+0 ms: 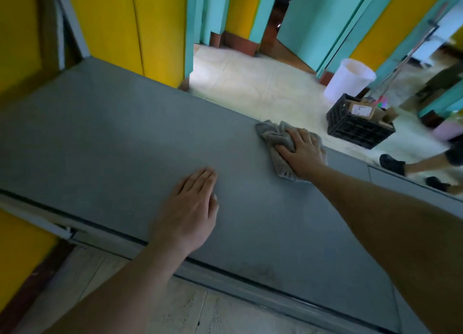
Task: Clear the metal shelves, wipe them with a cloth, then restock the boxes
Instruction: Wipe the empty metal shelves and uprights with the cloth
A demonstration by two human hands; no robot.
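The grey metal shelf (pixel 112 133) is lying bare across the view, so the clearing step appears done and wiping is the step in hand. The right hand (pixel 303 153) is pressing the grey cloth (pixel 273 135) onto the shelf at its far edge, fingers and thumb gathering a bunch of the fabric, probably to keep it from slipping under pressure. The left hand (pixel 190 208) is resting flat on the shelf nearer its front edge, fingers straight and together and holding nothing, apparently bracing the body during the reach. A dark smudge near the front edge suggests that zone is awaiting attention. Beyond the shelf's far edge, on the floor, a black crate (pixel 355 128) is holding the boxes (pixel 360 109), presumably parked there for restocking. A white bucket (pixel 348 80) is standing just behind the crate.
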